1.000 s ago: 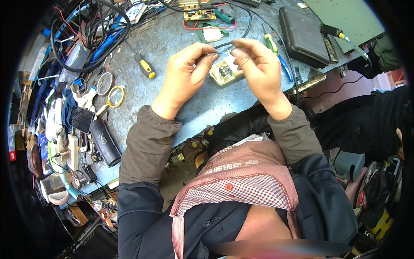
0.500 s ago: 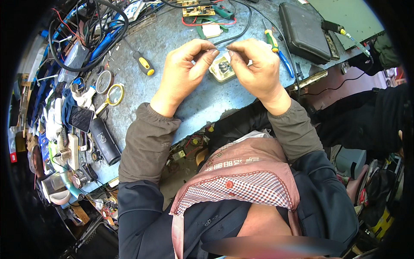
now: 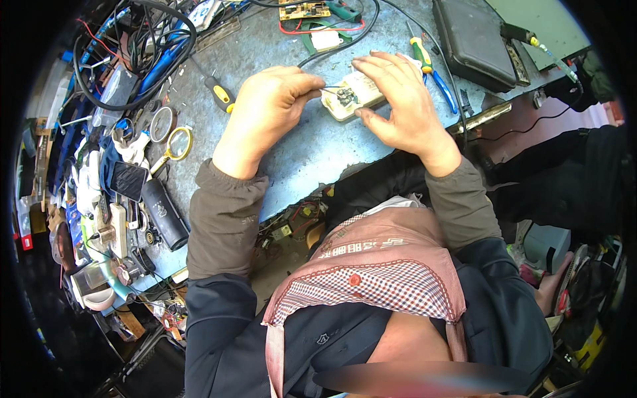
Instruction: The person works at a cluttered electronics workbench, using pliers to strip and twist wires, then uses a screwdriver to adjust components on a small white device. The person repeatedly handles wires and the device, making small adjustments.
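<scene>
A small cream-coloured plastic housing (image 3: 361, 86) lies on the blue bench, with dark parts (image 3: 346, 97) inside its open left end. To its left, my left hand (image 3: 275, 96) is closed in a pinch on a thin wire (image 3: 330, 87) that reaches toward those parts. Over the housing's right side is my right hand (image 3: 405, 99), its fingers stretched out and spread. The right thumb lies by the near edge, and whether it touches the housing I cannot tell. A black cable (image 3: 345, 48) curves from behind my left hand toward the back of the bench.
A yellow-and-black screwdriver (image 3: 221, 95) lies left of my left hand. Blue-handled pliers (image 3: 441, 93), a green-yellow screwdriver (image 3: 420, 54) and a black case (image 3: 474, 43) are at the right. A circuit board (image 3: 304, 9) sits at the back; a magnifier (image 3: 178, 143) and clutter fill the left.
My right hand has let go of its pinch beside the left hand and spread open over the housing. My left hand has moved slightly left and down, still pinching.
</scene>
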Tool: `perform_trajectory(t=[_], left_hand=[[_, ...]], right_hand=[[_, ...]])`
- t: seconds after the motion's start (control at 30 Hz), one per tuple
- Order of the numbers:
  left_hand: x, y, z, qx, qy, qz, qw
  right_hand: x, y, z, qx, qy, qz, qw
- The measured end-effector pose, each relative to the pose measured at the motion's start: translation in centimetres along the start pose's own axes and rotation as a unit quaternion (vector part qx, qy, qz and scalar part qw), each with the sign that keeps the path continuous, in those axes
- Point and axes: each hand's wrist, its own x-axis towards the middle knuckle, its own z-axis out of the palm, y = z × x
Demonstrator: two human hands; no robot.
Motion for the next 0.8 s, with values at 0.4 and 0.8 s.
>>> perform_trajectory(t=[0.4, 0.8], left_hand=[[0.2, 0.2, 2.4, 0.03, -0.021, -0.004, 0.999], [0.3, -2.4, 1.3, 0.032, -0.052, 0.029, 0.998]], right_hand=[[-0.9, 1.5, 0.4, -0.083, -0.024, 0.026, 0.996], [1.0, 0.6, 3.2, -0.002, 0.04, -0.007, 0.999]])
